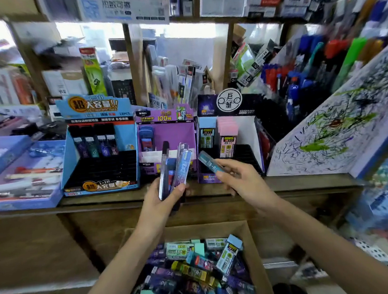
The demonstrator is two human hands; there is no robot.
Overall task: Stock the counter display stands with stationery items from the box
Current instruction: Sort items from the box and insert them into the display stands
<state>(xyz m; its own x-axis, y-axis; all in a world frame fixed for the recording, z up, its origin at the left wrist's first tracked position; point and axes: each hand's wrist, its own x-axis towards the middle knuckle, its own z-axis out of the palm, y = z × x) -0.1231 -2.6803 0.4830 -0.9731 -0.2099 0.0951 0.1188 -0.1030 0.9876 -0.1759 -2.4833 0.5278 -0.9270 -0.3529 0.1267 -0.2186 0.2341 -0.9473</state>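
Your left hand (166, 196) grips a fan of lead cases (180, 164) at frame centre. Your right hand (240, 178) pinches one teal case (209, 163) between its fingers (231, 167), just before the dark stand (249, 132). Seat it upright in a free slot, label forward. The box (250, 240) sits at bottom centre.

- Scribble board (334, 130): white slanted panel at right with a blue edge, covered in black and green pen marks.
- Pen rack (299, 74): behind the board, crowded with upright pens in blue, red and green.
- Sign (122, 9): white placard with blue print, fixed at the top shelf.
- Green package (92, 71): tall and upright on the back shelf, left of the wooden post (134, 63).
- Perforated white basket (371, 251): lower right, blurred.
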